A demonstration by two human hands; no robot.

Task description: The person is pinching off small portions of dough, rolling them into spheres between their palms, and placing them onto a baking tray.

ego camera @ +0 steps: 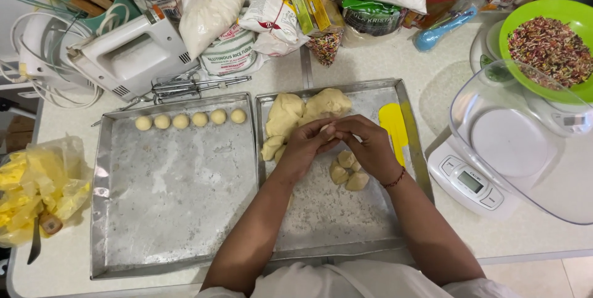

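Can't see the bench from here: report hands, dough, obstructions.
Left hand and right hand pinched together on a small dough piece. Dough mass behind. Cut pieces beneath. Nothing blocking.

Two metal trays are counted on the counter: the left tray (173, 211) and the right tray (346, 224). Six small dough balls (190, 120) are lined along the far edge of the left tray. On the right tray, one large dough mass (302, 109) is seen at the far end, three small dough pieces (349, 171) are grouped near the middle, and one yellow scraper (395, 128) is laid by its right rim. Right of that tray, one kitchen scale (475, 180), one clear bowl (525, 143) and one green bowl (550, 45) are counted. One hand mixer (133, 54) is found beyond the left tray.
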